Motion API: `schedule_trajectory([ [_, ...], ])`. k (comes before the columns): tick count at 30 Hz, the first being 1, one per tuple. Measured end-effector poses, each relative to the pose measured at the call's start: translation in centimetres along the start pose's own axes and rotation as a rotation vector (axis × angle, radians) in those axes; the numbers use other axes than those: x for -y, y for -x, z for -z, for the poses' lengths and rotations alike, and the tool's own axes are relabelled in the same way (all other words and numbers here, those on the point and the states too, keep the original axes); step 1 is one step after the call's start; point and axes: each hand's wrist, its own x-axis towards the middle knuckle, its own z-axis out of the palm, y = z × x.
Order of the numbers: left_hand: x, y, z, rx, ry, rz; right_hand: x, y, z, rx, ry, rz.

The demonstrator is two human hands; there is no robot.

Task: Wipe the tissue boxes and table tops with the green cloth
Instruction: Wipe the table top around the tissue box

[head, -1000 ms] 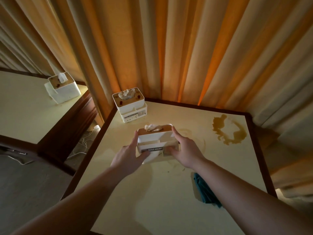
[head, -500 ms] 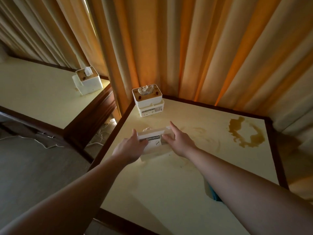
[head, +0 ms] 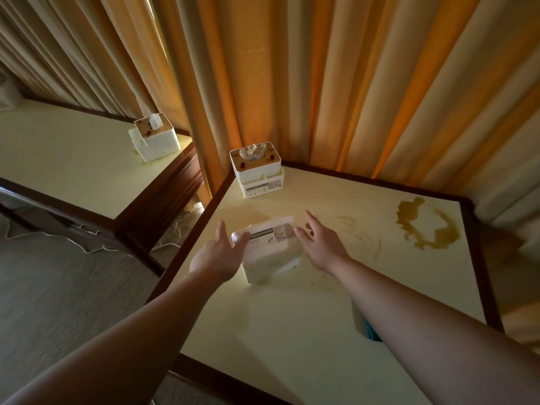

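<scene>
A white tissue box (head: pixel 270 249) labelled TISSUE HOLDER lies tipped on its side on the cream table top (head: pixel 292 331). My left hand (head: pixel 217 254) is beside its left end, fingers straight, thumb touching the box. My right hand (head: pixel 320 244) hovers at its right end, fingers spread and relaxed. A second tissue box (head: pixel 257 169) stands upright in the table's far left corner. A third tissue box (head: pixel 155 135) stands on the neighbouring table (head: pixel 58 168). The green cloth (head: pixel 371 331) peeks out from under my right forearm.
A brown spill (head: pixel 423 226) stains the table's far right part, with fainter smears (head: pixel 350 229) near the middle. Orange curtains (head: pixel 321 83) hang behind both tables. A gap with white cables (head: pixel 175 232) separates the tables. Carpet (head: pixel 58 282) lies to the left.
The box was held upright between both hands, then tipped over onto its side. Both hands have now let go and opened beside it. The view has shifted left.
</scene>
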Motion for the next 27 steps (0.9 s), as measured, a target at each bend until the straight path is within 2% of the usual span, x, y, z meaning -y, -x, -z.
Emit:
schedule_trajectory([
  [3,1.0,2.8,-1.8,-0.058,0.077,0.017,-3.4,3.3,0.5,-0.085,0.066,-0.021],
  [6,2.4,5.5,-5.0,-0.049,0.113,0.061,-7.0,7.5,0.3,-0.137,0.167,-0.012],
  [9,3.3,7.8,-8.1,-0.041,0.106,0.099,-10.3,10.7,-0.2,-0.155,0.383,0.061],
  [12,4.5,9.4,-11.4,0.013,-0.027,0.008,-13.0,12.5,-0.5,-0.132,0.583,0.006],
  [15,5.1,10.8,-14.2,0.067,-0.114,-0.078,-15.0,12.9,-0.3,-0.073,0.682,-0.087],
  [19,4.9,12.1,-16.0,0.093,-0.109,-0.125,-17.5,12.5,0.1,0.090,0.661,-0.090],
  [21,4.9,12.4,-16.3,0.105,-0.122,-0.149,-18.3,12.5,-0.1,0.116,0.643,-0.070],
  [27,4.6,11.9,-15.7,0.109,-0.132,-0.220,-18.8,13.5,-1.3,-0.085,0.571,0.018],
])
